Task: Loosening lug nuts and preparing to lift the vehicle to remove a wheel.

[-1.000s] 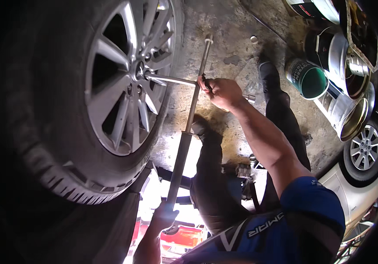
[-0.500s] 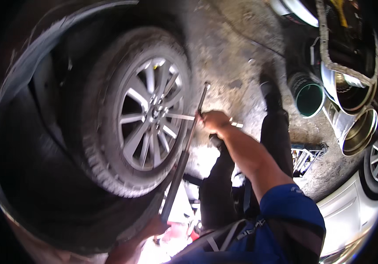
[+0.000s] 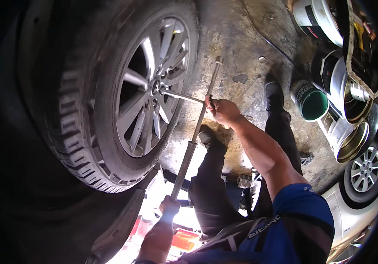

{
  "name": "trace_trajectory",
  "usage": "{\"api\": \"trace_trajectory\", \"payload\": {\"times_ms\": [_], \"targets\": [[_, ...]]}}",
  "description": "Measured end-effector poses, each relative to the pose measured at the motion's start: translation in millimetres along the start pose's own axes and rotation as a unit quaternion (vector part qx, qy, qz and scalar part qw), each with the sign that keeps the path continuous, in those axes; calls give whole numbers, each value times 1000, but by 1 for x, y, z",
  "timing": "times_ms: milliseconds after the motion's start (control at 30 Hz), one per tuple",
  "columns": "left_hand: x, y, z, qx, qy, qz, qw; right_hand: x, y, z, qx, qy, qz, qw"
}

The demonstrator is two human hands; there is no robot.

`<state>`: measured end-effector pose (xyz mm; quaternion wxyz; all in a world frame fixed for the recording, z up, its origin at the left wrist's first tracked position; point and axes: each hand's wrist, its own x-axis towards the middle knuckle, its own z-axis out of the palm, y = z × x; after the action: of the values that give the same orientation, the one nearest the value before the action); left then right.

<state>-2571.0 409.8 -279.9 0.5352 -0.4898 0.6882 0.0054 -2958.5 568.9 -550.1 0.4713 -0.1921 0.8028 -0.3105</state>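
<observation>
A car wheel (image 3: 95,147) with silver spokes fills the left side. A metal cross-shaped lug wrench (image 3: 212,81) reaches from it toward me, one arm set at the wheel's hub area, on or beside a lug nut. My right hand (image 3: 225,112) is closed around the wrench near its crossing. A long pipe (image 3: 183,169) is sleeved over the wrench's lower arm. Low in the view, my left hand (image 3: 170,206) wraps the pipe's near end. Its fingertips are partly hidden, and glare washes out what lies beside it.
My legs (image 3: 215,185) stand behind the wrench on stained concrete (image 3: 242,53). To the right are a green-lined bucket (image 3: 314,105), metal cans (image 3: 352,143) and a white pail (image 3: 314,22). A light-coloured car (image 3: 341,202) is at lower right. A dark cable (image 3: 268,42) crosses the floor.
The view has shifted, and the wheel looks larger and nearer. My left hand and the pipe's near end appear higher and further right. Both hands keep their grip.
</observation>
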Motion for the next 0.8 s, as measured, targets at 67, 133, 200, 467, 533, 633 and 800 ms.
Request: {"api": "trace_trajectory", "payload": {"times_ms": [67,133,200,467,533,633,800], "targets": [[22,-14,37,-21,25,20,999,0,1,10,60,33,-10,998],[34,-23,61,23,52,-1,998,1,4,20,64,-34,84,994],[35,-32,71,-55,163,93,981,3,7,30,10,50,11,999],[39,-26,64,-73,137,96,983,4,10,37,37,89,-32,995],[40,-18,59,-76,190,136,969,3,9,36,-7,91,-14,996],[33,-17,53,-59,152,76,984,1,8,32,34,42,26,998],[39,-30,67,-34,113,55,991,1,5,27,-4,83,-10,996]]}}
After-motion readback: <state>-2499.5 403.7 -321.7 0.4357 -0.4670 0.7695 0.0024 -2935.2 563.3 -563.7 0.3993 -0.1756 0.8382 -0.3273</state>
